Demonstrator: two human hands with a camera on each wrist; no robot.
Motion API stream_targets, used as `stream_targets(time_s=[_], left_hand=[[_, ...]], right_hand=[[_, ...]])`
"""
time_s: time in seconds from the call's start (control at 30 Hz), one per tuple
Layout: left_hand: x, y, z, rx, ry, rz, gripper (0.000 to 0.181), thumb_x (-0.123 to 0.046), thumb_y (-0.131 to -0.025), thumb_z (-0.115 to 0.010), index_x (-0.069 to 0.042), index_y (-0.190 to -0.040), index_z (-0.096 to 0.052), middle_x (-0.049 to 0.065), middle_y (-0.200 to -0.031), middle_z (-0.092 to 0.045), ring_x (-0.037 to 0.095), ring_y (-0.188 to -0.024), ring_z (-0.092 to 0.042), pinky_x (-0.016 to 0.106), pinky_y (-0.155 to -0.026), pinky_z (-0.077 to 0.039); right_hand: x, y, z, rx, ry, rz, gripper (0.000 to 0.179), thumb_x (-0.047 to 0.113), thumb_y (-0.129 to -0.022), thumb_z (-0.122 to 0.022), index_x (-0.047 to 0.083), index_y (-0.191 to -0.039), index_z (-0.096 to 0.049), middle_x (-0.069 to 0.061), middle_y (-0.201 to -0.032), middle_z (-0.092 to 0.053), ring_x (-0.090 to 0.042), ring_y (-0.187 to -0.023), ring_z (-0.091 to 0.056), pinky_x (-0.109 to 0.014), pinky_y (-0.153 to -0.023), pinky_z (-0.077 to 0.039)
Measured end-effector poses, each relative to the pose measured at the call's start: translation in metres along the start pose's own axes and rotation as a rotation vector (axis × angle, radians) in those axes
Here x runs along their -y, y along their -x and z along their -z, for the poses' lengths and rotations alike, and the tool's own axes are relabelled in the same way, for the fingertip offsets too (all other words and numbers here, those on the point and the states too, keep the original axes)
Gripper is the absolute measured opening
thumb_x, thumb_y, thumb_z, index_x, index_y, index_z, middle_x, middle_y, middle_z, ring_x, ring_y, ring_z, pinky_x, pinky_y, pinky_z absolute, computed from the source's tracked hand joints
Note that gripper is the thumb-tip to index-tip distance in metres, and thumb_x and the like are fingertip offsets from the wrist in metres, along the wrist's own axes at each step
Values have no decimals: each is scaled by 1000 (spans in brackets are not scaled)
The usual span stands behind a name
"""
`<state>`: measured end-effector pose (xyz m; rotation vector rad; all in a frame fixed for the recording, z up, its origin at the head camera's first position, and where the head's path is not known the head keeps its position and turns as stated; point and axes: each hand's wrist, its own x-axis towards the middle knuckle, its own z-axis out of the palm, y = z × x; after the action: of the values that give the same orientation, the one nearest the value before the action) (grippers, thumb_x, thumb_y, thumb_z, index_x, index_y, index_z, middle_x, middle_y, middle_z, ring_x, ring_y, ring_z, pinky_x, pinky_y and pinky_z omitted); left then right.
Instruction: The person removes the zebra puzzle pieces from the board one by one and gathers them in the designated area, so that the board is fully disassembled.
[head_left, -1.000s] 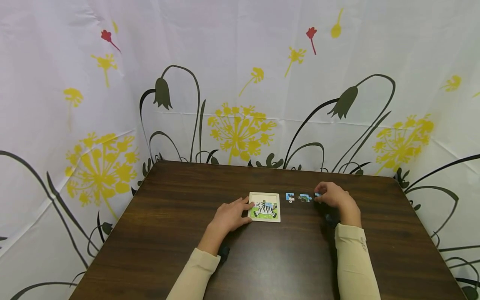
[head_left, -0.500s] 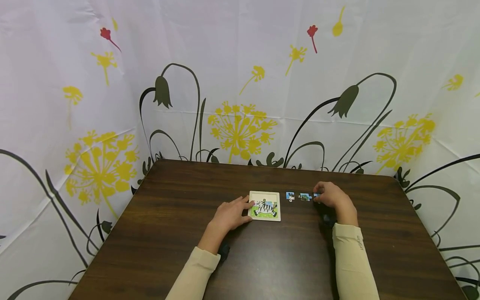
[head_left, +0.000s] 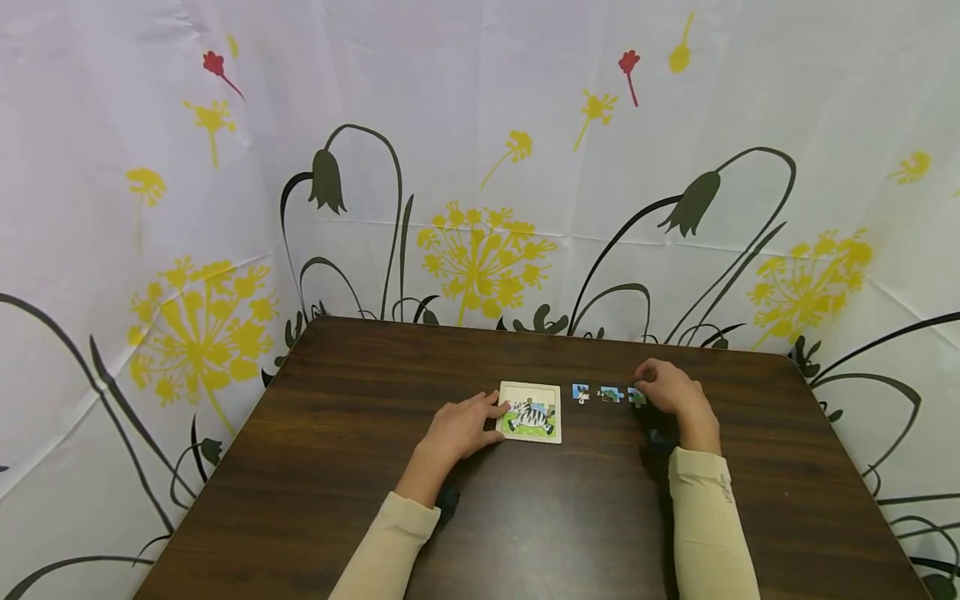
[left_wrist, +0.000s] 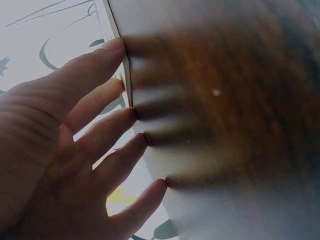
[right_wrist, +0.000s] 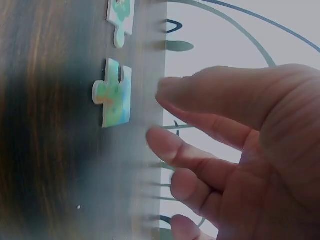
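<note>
A square wooden zebra puzzle point(head_left: 534, 390) with a pale frame lies on the table. My left hand point(head_left: 463, 427) rests at its left side, fingers spread and fairly straight. In the left wrist view the thumb tip point(left_wrist: 116, 44) and some fingertips touch the frame's edge point(left_wrist: 127, 75). To the right of the puzzle lie three loose pieces in a row: a blue-and-white one point(head_left: 581, 393), a blue-green one point(head_left: 610, 395) and another blue-green one point(head_left: 636, 397). Just beside that last piece point(right_wrist: 117, 97) hovers my right hand point(head_left: 670, 390), its fingers loosely bent and holding nothing.
The dark wood-grain table point(head_left: 555, 517) fills the lower view. Behind it hangs a white curtain point(head_left: 480, 108) printed with yellow flowers and dark stems, close to the table's far edge.
My right hand has let go of the rightmost puzzle piece and drawn slightly up and right, so the piece now shows more fully. The left hand has stayed at the puzzle.
</note>
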<state>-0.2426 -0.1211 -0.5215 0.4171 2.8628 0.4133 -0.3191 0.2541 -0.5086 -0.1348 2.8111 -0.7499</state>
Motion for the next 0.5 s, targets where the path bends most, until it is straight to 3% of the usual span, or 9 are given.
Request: stream_targets(time_s=[0.17,0.5], left_hand=[[-1,0,-1,2,-13,9,59,-39,-100,-78,-31,-156,-60,1,-169,-48,26,-157,-47,65,-122,-41],[-4,0,0,-15,-26,-11,56,-37,-100,-78,-27,-153,-63,1,-170,-48,27,-155,-48,64,-122,-41]], right_hand=[[8,0,-1,-16,-41,-17,26,25,-109,-58,5,-123,-67,-23,-128,-71,-46,-118,-65,-74,-103,-34],[23,-2,-5,-9,-52,30,27,23,-110,-57,4,-126,-66,-25,-133,-71,-47,-122,-65,-73,-106,-36]])
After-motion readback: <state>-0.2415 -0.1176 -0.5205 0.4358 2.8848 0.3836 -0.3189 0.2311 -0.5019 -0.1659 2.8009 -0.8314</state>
